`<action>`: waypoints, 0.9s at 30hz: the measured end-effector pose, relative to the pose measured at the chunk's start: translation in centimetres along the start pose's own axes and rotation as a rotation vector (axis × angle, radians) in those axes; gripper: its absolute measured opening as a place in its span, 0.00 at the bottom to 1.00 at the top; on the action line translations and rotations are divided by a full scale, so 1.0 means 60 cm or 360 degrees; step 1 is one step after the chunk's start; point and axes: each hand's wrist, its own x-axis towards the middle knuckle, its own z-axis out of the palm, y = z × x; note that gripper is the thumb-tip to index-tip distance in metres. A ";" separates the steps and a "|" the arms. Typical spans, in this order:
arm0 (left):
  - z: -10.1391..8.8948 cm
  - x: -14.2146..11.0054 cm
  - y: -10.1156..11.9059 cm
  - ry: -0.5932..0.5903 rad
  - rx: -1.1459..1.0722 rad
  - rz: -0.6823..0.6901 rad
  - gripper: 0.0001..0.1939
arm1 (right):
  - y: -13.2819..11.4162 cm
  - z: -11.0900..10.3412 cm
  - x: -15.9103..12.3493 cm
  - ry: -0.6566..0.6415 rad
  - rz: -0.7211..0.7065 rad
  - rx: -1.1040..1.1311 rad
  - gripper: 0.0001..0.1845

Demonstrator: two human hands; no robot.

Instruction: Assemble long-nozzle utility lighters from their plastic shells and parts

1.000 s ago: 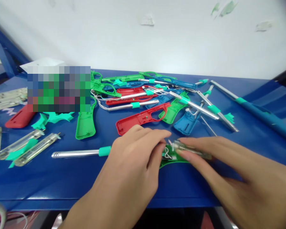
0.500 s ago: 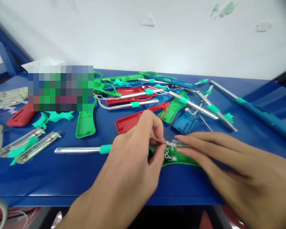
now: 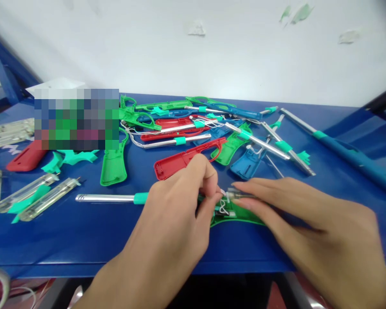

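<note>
A green lighter handle half (image 3: 244, 216) lies on the blue table in front of me, partly under both hands. My left hand (image 3: 176, 210) is closed in a pinch at a thin white wire (image 3: 223, 207), which loops over the handle half. My right hand (image 3: 312, 214) grips a clear fuel tank (image 3: 237, 193) between thumb and fingers, just above the green shell. Most of the tank is hidden by the fingers. To the left, a silver lighter tube (image 3: 106, 198) with a teal band sticks out from behind my left hand.
Several red, green and blue lighter halves and metal tubes lie in a pile beyond my hands, among them a red half (image 3: 167, 166). Clear fuel tanks (image 3: 48, 199) and teal scraps (image 3: 75, 156) are at left. An assembled blue lighter (image 3: 354, 156) rests at right.
The view has shifted slightly. Both hands keep their grips on the wire and the fuel tank, with only slight movement over the green handle half.
</note>
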 end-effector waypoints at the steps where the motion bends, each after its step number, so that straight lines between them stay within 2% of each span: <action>1: -0.001 -0.001 0.001 -0.0017 0.0009 0.0011 0.17 | -0.001 0.000 0.000 -0.0011 0.0002 -0.0005 0.07; 6: -0.014 -0.010 0.008 -0.0022 0.0159 0.0070 0.09 | -0.002 -0.003 -0.004 -0.0016 -0.0027 -0.0007 0.06; 10: -0.023 -0.015 0.004 -0.0190 0.0311 0.0120 0.18 | 0.004 -0.006 -0.011 -0.0014 -0.0004 -0.0014 0.05; 12: -0.024 -0.016 -0.001 -0.0270 0.0284 0.0143 0.18 | 0.007 -0.009 -0.014 -0.0033 -0.0007 -0.0030 0.05; 18: -0.022 -0.013 -0.009 -0.0269 0.0140 0.0234 0.08 | 0.007 -0.014 -0.026 -0.0051 -0.0034 -0.0075 0.07; 27: -0.021 -0.013 -0.008 -0.0314 0.0082 0.0231 0.11 | 0.000 -0.008 -0.022 -0.0017 0.0132 -0.0039 0.07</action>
